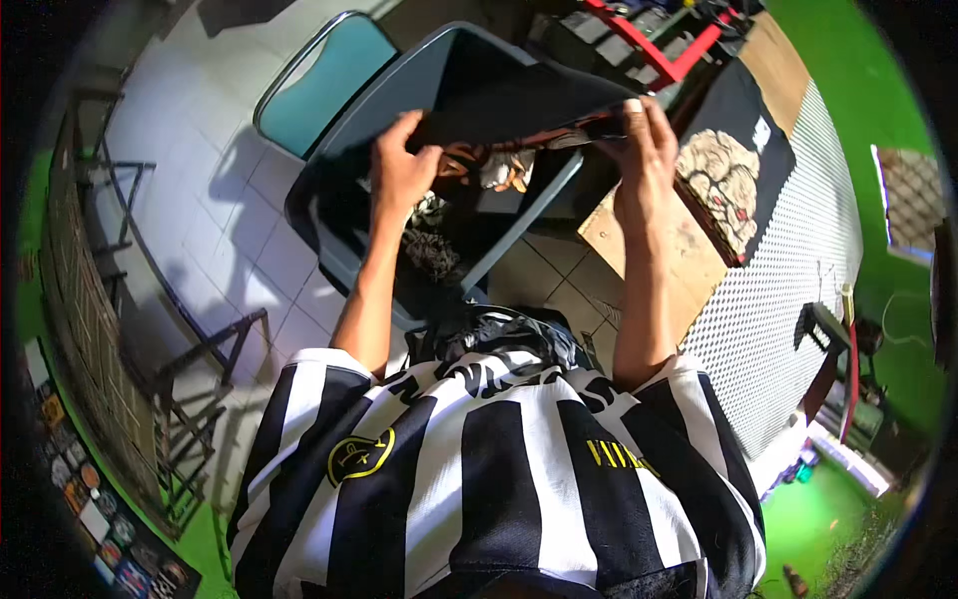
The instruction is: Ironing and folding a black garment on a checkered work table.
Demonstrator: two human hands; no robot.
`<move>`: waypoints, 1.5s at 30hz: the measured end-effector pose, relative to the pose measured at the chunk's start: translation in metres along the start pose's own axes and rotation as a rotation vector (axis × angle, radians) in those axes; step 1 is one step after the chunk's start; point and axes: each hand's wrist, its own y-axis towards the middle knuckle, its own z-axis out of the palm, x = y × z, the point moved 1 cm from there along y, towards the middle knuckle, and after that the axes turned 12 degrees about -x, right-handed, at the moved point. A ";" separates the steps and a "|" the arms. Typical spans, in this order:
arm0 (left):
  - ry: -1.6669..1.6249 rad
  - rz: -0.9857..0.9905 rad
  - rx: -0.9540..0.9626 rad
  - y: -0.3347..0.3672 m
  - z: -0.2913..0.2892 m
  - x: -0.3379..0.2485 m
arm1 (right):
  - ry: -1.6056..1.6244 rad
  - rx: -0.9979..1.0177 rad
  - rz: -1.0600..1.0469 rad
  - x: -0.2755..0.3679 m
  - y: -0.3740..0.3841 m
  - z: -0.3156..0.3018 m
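Stretched between my two hands is a black printed cloth, raised over a large dark grey plastic bin. My left hand pinches the cloth's left end between thumb and fingers. At the other end my right hand grips it, thumb on top. Orange and white print shows along the cloth's lower edge. More dark fabric with a pale print lies inside the bin, partly hidden by the cloth and my left forearm. Whether the cloth is a whole garment or a cut panel I cannot tell.
A stack of black cloths with a beige print lies on the table to the right, beside a wooden board and a perforated white surface. A teal chair stands behind the bin. Red metal frame parts are at the far right.
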 end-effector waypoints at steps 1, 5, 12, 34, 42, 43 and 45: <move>-0.068 0.069 0.006 0.017 0.007 -0.023 | -0.009 -0.051 -0.065 0.008 0.002 -0.019; -0.227 0.308 0.021 0.057 0.035 -0.099 | -0.034 -0.306 -0.245 0.031 -0.019 -0.070; -0.547 0.536 0.192 0.051 0.101 -0.185 | 0.295 -0.533 -0.400 0.038 -0.058 -0.123; 0.186 0.589 0.888 -0.188 0.301 -0.121 | -0.972 -1.076 -0.299 -0.065 -0.182 -0.417; 0.426 0.522 0.822 -0.169 0.339 -0.115 | -1.296 -0.731 -0.105 -0.088 -0.173 -0.423; 0.366 0.474 0.826 -0.165 0.340 -0.114 | -1.146 -0.810 -0.154 -0.081 -0.169 -0.427; 0.178 0.401 0.793 -0.158 0.350 -0.122 | -0.914 -0.974 -0.221 -0.060 -0.161 -0.435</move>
